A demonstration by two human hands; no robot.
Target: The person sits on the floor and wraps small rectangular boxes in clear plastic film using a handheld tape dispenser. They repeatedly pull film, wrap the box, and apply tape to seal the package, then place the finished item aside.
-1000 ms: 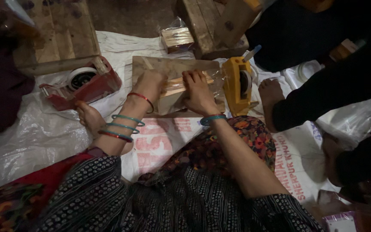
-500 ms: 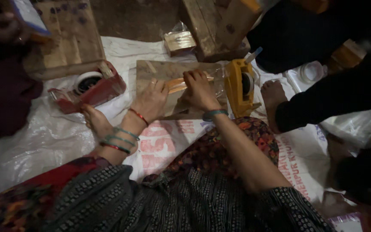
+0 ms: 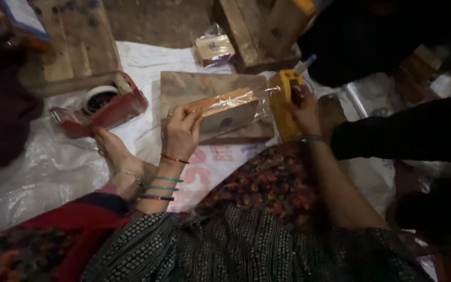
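At frame centre the left hand (image 3: 181,137) clamps the end of a wrapped block (image 3: 225,110) on a wooden board (image 3: 194,86); the film looks slippery, the block stiff and light. The right hand (image 3: 304,107) grips a yellow tape dispenser (image 3: 284,104).

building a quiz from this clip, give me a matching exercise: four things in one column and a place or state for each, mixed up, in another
Things:
1. yellow tape dispenser
2. wrapped packet
3. red tape dispenser
4. small clear bag

Places or states:
A. lying on the white sheet to the left
B. gripped by the right hand
C. lying farther back, near the wooden blocks
D. held at its end by the left hand

Pairs: 1-B, 2-D, 3-A, 4-C
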